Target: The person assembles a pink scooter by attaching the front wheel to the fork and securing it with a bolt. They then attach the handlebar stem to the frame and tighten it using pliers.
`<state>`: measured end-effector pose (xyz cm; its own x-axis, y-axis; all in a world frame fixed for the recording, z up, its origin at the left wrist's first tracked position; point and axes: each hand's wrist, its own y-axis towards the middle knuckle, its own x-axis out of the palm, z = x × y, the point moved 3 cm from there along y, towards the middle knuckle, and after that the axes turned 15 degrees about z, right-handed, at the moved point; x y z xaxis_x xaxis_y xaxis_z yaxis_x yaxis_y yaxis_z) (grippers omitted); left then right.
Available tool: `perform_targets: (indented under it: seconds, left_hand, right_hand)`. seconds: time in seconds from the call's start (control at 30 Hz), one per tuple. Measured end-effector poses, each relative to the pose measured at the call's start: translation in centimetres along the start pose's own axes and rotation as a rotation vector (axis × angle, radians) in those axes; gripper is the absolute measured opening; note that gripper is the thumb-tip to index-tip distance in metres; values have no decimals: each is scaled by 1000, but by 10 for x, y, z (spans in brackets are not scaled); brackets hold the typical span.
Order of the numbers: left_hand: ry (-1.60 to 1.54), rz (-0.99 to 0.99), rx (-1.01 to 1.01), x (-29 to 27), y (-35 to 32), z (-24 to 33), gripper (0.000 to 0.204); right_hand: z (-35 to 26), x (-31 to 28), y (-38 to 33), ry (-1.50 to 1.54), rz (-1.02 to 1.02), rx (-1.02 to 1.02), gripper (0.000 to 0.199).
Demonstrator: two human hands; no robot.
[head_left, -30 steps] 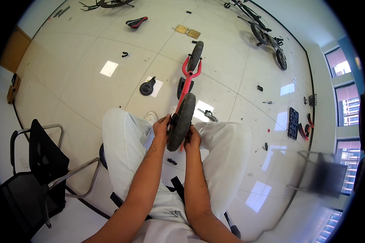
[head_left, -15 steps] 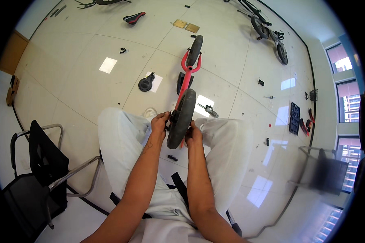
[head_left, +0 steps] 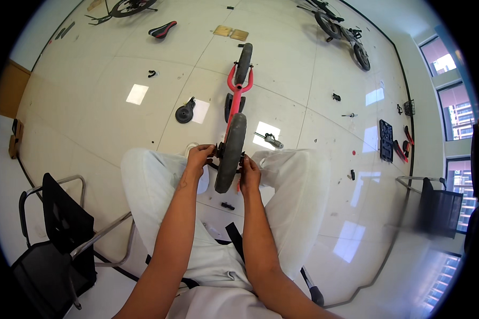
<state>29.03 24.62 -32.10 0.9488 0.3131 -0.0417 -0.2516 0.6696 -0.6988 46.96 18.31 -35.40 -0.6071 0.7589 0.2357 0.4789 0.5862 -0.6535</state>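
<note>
A small red bike frame [head_left: 236, 104] stands between my knees, with a black tyred wheel [head_left: 232, 154] nearest me and another wheel [head_left: 244, 64] at its far end. My left hand [head_left: 199, 158] is closed in a pinch beside the near wheel's hub, at a dark part [head_left: 220, 150] on its left side. On the other side, my right hand [head_left: 249, 174] has thumb and fingers pinched together by the hub's right end. What sits between the fingertips of either hand is too small to make out.
A black round bike part [head_left: 185, 112], a red-black saddle [head_left: 163, 30] and a power tool [head_left: 273, 140] lie on the tiled floor. At right are a dark tool case [head_left: 386, 141] and a chair [head_left: 440, 207]. Another chair [head_left: 64, 212] stands at left; a bike [head_left: 343, 33] lies far right.
The view has shifted a little. My left hand has drawn slightly away from the wheel, and the right hand's fingers now show more clearly beside the hub.
</note>
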Motion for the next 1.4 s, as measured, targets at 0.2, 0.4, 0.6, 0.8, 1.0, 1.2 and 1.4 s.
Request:
perform_targets:
  seconds: [0.2, 0.4, 0.6, 0.8, 1.0, 1.2, 1.4]
  left_hand:
    - [-84, -58, 14, 0, 10, -10, 22]
    - [-96, -43, 87, 2, 13, -17, 21]
    - [-97, -18, 160, 2, 9, -18, 20]
    - [-93, -17, 124, 5, 2, -13, 23]
    - [-72, -6, 102, 0, 6, -16, 23]
    - [-108, 12, 177, 4, 5, -21, 21]
    - [-104, 9, 244, 4, 1, -21, 18]
  right_hand:
    - [13, -4, 8, 19, 16, -140, 17]
    - [10, 0, 5, 20, 31, -73, 20]
    - [-9, 5, 0, -45, 56, 187, 20]
    - [-1, -1, -4, 74, 21, 83, 22]
    - [8, -4, 2, 0, -21, -116, 25]
    - [9, -9, 10, -102, -6, -162, 23]
    - [8, -8, 9, -96, -15, -132, 22]
